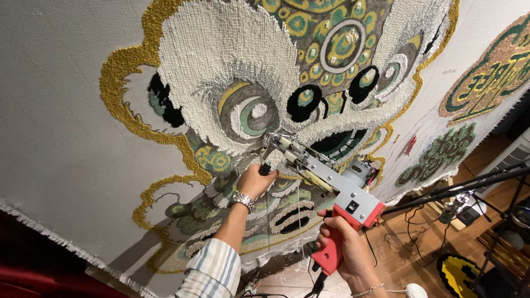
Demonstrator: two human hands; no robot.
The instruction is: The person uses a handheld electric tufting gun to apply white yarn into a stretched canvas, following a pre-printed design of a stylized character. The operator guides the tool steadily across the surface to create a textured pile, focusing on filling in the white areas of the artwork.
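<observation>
Red pistol grip of the tufting gun point(326, 185) is wrapped by the right hand point(345, 245), while the front handle is gripped by the left hand point(255, 181). Needle tip is pressed into the tufted lion-face cloth point(232, 72) just above that hand. Looks like mid-tufting; steady forward pressure is probably needed next.

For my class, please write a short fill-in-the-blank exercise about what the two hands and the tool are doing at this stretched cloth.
1. The right hand grips the tufting gun by its ____ handle.
2. The left hand holds the gun's front grip and wears a ____ on its wrist.
3. The gun's tip points at the ____ cloth.
4. The design's outer outline is tufted in ____ yarn.

Answers: red; watch; grey; gold
</observation>
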